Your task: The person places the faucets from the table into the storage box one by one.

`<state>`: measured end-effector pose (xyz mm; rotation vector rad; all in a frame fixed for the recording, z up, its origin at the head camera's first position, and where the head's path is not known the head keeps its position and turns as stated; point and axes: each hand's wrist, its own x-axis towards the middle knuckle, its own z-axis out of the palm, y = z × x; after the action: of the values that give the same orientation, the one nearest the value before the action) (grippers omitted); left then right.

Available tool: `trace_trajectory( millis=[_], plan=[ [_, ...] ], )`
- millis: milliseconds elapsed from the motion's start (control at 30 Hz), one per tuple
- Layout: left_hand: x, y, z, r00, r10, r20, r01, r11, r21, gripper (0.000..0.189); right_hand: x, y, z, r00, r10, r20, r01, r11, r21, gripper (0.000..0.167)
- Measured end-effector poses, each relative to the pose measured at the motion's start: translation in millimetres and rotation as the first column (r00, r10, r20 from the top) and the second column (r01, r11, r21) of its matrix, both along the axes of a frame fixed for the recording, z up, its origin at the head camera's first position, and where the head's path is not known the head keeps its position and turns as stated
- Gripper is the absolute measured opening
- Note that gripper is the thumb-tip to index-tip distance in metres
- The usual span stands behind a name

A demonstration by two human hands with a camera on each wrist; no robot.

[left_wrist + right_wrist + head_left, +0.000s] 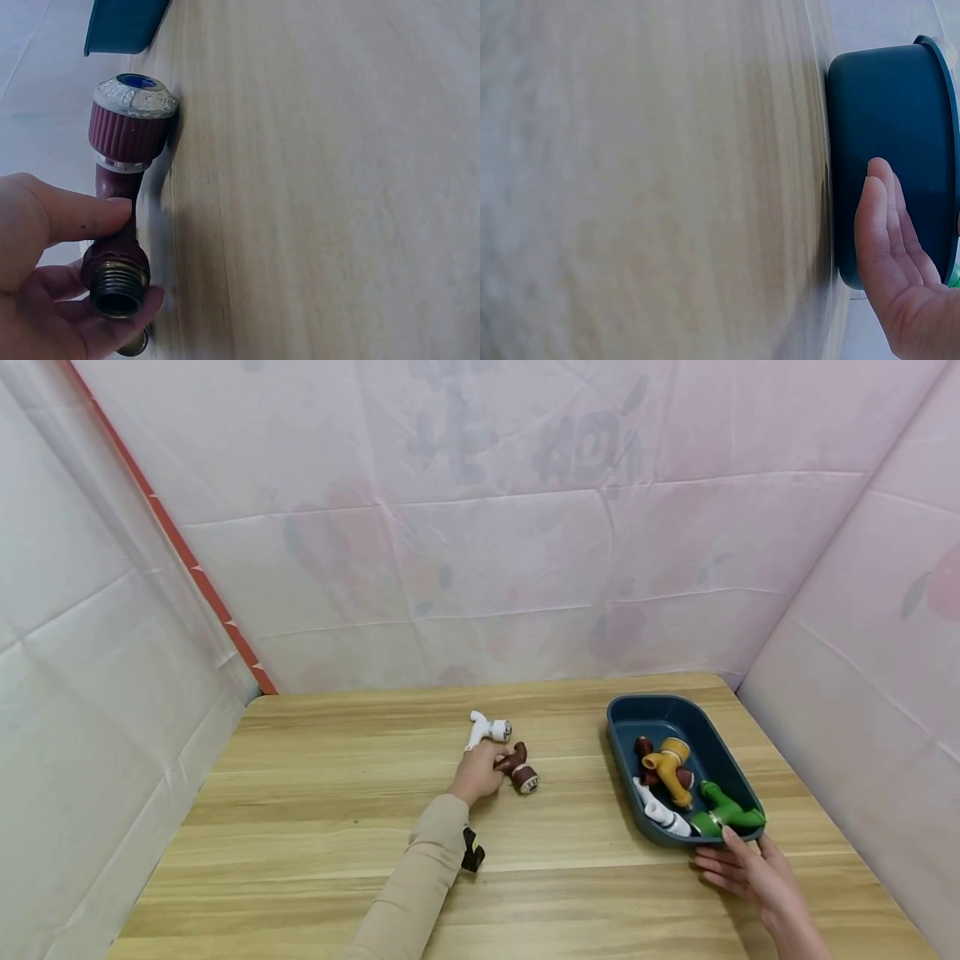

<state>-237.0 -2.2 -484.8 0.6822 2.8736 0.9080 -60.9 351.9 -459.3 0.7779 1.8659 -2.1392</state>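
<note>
My left hand (480, 772) pinches a dark red-brown faucet (127, 127) by its narrow body, thumb on one side and fingers on the other. Its ribbed knob has a silver cap, and a threaded end faces the left wrist camera. Just beyond that hand lies a white faucet (480, 731) on the table. At the right, my right hand (761, 877) holds the near corner of a dark blue basin (892, 112), thumb at the rim and straight fingers along the outer wall. Inside the basin are a yellow faucet (667, 766), a green faucet (723, 814), a white faucet (663, 814) and red-brown pieces.
The wood-grain table (315, 802) reaches a pale printed cloth (480, 568) at the back, with similar cloth on both sides. A red strip (176, 539) runs down the left corner. A black strap (472, 850) sits at the left sleeve.
</note>
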Motion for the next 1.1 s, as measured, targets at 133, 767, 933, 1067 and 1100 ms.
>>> trace_trajectory(
  millis=[133, 767, 933, 1067, 1100],
  plan=[
    [-0.1, -2.3, -0.6, 1.0, 0.004, -0.012, -0.002, 0.995, 0.096, 0.026, -0.8, 0.6, -1.6, 1.0, 0.001, -0.003, -0.001, 1.0, -0.001, 0.09],
    [0.8, 2.2, 17.5, 0.999, 0.045, -0.026, -0.037, 0.966, 0.255, 0.027, 0.0, -0.7, -0.7, 1.0, 0.001, -0.005, -0.001, 1.0, -0.006, 0.092],
    [-1.9, 8.3, 22.8, 0.998, 0.036, -0.058, -0.019, 0.963, 0.269, 0.021, 0.3, -1.5, 0.4, 1.0, -0.002, -0.006, 0.002, 1.0, -0.006, 0.092],
    [-2.4, 13.7, 28.0, 0.998, 0.026, -0.065, -0.007, 0.961, 0.277, 0.02, 0.4, -1.9, 1.4, 1.0, -0.002, -0.008, 0.002, 1.0, 0.0, 0.091],
    [-2.4, 15.1, 29.0, 0.998, 0.024, -0.062, -0.005, 0.96, 0.28, 0.021, 0.5, -2.1, 1.6, 1.0, -0.003, -0.007, 0.003, 1.0, 0.0, 0.091]
  ],
)
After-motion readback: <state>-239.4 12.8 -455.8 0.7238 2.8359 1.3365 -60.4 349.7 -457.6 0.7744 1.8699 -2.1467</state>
